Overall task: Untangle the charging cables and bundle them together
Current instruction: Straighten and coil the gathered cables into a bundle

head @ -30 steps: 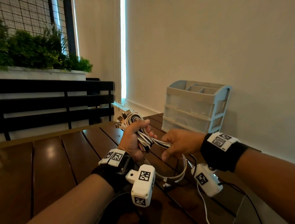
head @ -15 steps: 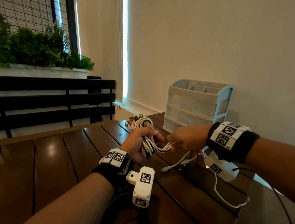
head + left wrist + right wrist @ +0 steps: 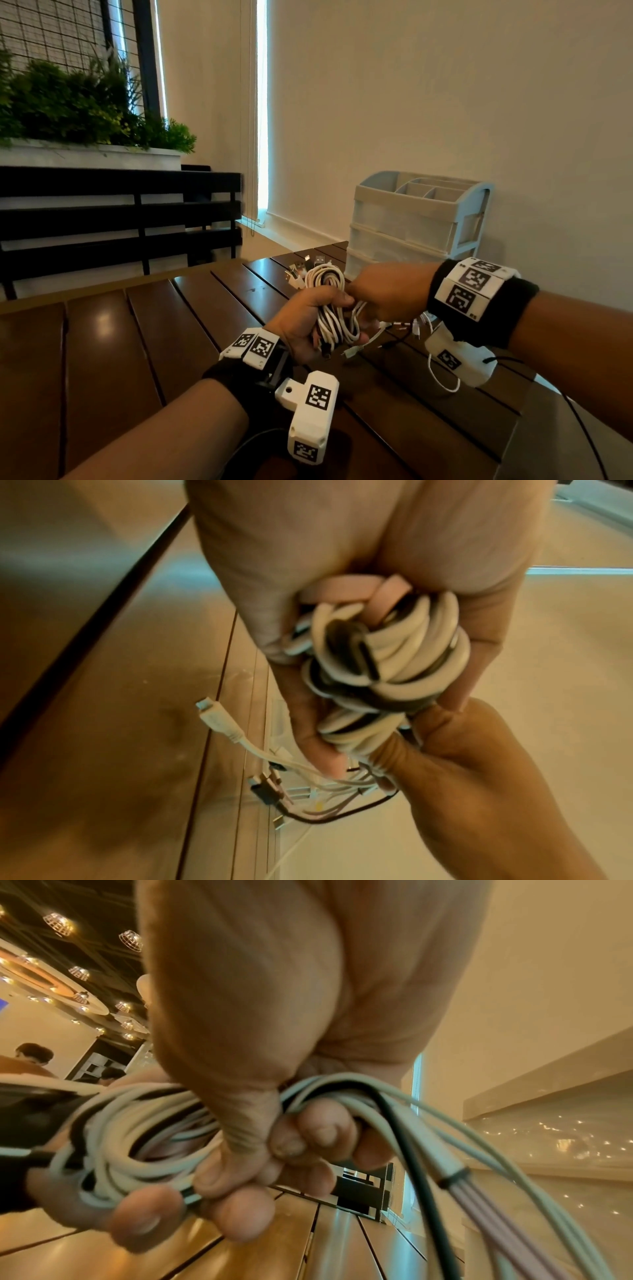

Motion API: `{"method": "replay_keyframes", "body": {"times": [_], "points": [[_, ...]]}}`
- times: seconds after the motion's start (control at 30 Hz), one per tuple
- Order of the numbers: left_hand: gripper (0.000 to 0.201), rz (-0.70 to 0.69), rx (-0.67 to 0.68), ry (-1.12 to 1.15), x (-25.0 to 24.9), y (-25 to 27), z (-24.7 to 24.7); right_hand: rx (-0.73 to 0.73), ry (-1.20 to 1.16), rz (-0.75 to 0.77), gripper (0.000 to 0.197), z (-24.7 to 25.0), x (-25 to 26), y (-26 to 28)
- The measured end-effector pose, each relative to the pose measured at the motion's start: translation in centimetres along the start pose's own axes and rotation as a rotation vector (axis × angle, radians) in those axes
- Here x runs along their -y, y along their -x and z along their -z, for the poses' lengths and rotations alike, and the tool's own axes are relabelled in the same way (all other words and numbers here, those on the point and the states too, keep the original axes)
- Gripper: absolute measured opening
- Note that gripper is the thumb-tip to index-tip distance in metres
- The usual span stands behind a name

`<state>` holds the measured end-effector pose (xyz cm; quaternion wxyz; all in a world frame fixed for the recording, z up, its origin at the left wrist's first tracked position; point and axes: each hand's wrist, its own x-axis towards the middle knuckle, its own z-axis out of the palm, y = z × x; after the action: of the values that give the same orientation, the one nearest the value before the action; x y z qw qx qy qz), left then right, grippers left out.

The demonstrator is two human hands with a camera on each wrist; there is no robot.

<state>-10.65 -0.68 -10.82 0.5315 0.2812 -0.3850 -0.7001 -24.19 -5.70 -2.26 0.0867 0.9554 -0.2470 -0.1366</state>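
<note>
Cables (image 3: 330, 308), head view: coiled bundle held above the wooden table (image 3: 137, 342), left hand (image 3: 305, 325) fisted round its middle, long axis roughly upright with plugs (image 3: 301, 269) fanned at the top pointing away, right hand (image 3: 387, 298) touching the coil and closed on the loose tails, so this looks like the wrap-the-tails stage. Left wrist view: white and black loops packed in the palm, free ends (image 3: 219, 718) dangling toward the table. Right wrist view: fingers (image 3: 318, 1131) curled on strands running out right; next move likely needs tension while winding them across the coil.
</note>
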Motion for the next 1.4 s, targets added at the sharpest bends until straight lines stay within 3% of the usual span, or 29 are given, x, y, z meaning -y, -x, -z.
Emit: {"method": "replay_keyframes", "body": {"times": [0.3,0.47,0.6,0.73,0.87,0.97,1.07,1.13,1.4], "points": [[0.039,-0.018,0.015,-0.024,0.5,0.1,-0.3,-0.198,-0.127,-0.056,0.034,0.5,0.1,0.8],[0.034,-0.044,0.041,-0.107,0.7,0.1,-0.8,-0.319,-0.067,-0.068,0.021,0.9,0.3,0.8],[0.033,-0.065,0.043,-0.130,0.6,0.2,-1.0,-0.254,-0.168,-0.042,0.026,1.1,-0.3,0.7],[0.020,-0.090,-0.005,-0.161,0.3,0.4,-1.0,-0.126,-0.446,-0.018,0.034,1.5,-1.9,1.0],[0.011,-0.045,-0.055,-0.187,0.3,0.5,-1.0,-0.078,-0.672,0.014,0.028,1.2,-2.8,1.4],[0.009,-0.027,-0.042,-0.163,0.3,0.6,-0.9,-0.129,-0.562,0.016,0.018,1.0,-2.5,1.4],[0.013,0.012,0.000,-0.093,0.2,0.8,-0.7,-0.274,-0.320,0.021,0.015,0.7,-1.8,1.4],[0.017,0.018,0.033,-0.055,0.2,0.8,-0.7,-0.347,-0.287,0.026,0.013,0.6,-1.4,1.6],[0.025,0.051,0.096,-0.081,0.5,0.9,-1.2,-0.342,-0.208,0.053,0.013,-0.2,-1.5,2.0]]}}
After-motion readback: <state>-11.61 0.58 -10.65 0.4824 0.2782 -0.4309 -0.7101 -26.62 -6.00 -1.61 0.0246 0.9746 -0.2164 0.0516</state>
